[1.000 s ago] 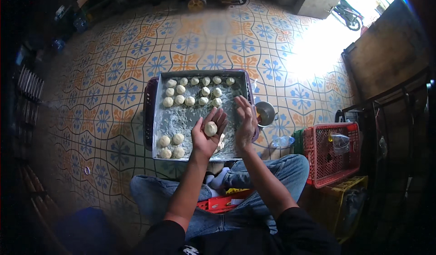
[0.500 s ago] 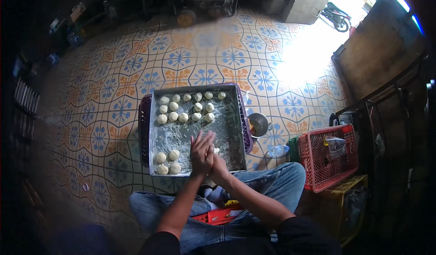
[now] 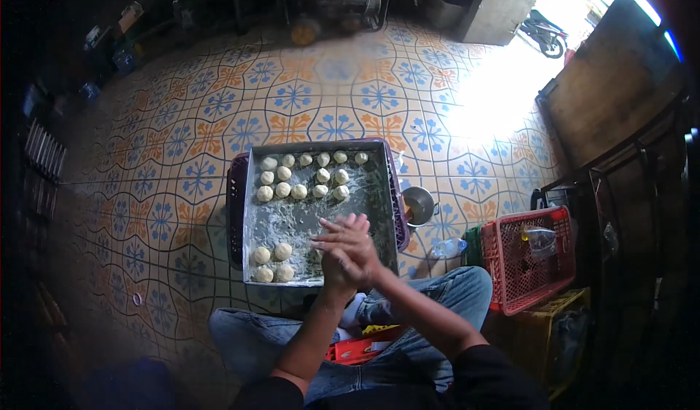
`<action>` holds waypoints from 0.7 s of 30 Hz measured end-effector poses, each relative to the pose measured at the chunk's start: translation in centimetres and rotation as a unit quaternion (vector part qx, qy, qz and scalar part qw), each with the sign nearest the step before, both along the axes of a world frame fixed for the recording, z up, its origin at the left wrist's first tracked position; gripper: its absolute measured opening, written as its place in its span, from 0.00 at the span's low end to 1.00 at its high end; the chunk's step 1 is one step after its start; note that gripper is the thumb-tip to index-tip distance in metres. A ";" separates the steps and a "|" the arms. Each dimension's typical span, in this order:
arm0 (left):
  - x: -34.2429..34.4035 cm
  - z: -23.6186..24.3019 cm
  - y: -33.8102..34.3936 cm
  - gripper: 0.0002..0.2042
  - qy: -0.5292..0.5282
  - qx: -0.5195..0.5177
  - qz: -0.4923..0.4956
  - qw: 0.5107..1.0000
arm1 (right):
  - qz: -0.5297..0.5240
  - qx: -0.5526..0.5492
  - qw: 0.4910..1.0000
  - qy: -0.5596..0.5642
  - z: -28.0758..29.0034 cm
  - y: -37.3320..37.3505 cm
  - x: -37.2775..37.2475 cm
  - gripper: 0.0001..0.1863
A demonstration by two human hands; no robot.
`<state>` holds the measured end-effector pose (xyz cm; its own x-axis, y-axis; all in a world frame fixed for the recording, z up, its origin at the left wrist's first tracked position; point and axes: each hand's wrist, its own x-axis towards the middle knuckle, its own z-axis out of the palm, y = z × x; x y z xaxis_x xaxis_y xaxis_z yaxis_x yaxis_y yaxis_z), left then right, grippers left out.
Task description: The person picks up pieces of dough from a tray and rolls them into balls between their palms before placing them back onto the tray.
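Over the front right part of a floured metal tray, my two hands are pressed palm to palm. My right hand lies on top, its fingers stretched out to the left across the other. Beneath it, my left hand is mostly covered. Whatever is between the palms is hidden from view. Closest to them on the tray is a small group of round dough balls at the front left. More dough balls sit in rows along the tray's far side, dusted with flour.
The tray rests on a purple plastic crate. To its right stand a metal pot, a clear plastic bottle and a red crate holding an oil bottle. A red tool or box lies between my legs.
My right hand has slid over the left and turned, so its back now faces up with the fingers pointing left. The whole view has shifted slightly.
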<state>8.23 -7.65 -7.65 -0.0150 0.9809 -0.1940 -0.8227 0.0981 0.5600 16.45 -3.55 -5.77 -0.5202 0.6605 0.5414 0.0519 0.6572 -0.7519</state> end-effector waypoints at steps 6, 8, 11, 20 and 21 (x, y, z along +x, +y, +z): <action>-0.6 -0.7 0.3 0.26 0.072 0.082 -0.026 0.994 | -0.054 0.031 0.998 -0.009 0.5 -0.7 -1.0 0.15; 0.3 -0.6 0.5 0.26 -0.010 -0.041 0.077 0.996 | -0.093 -0.222 0.959 0.149 -2.0 -1.5 -1.5 0.15; 1.8 -2.2 0.4 0.29 0.282 -0.126 0.076 0.948 | 0.043 -0.522 0.764 0.378 -11.1 -2.6 -0.1 0.20; -8.3 -3.9 -0.4 0.24 0.494 0.048 0.158 0.854 | -0.141 -0.511 0.786 0.319 -10.3 3.9 0.7 0.17; -9.6 -3.5 -1.1 0.22 0.495 0.060 0.159 0.852 | -0.242 -0.412 0.832 0.281 -7.2 6.6 0.7 0.17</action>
<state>-1.38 -8.78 -11.19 -0.3813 0.9090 0.1684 0.0833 -0.1476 0.9855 17.14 3.10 -12.93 0.0969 0.9865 -0.1318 -0.3527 -0.0898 -0.9314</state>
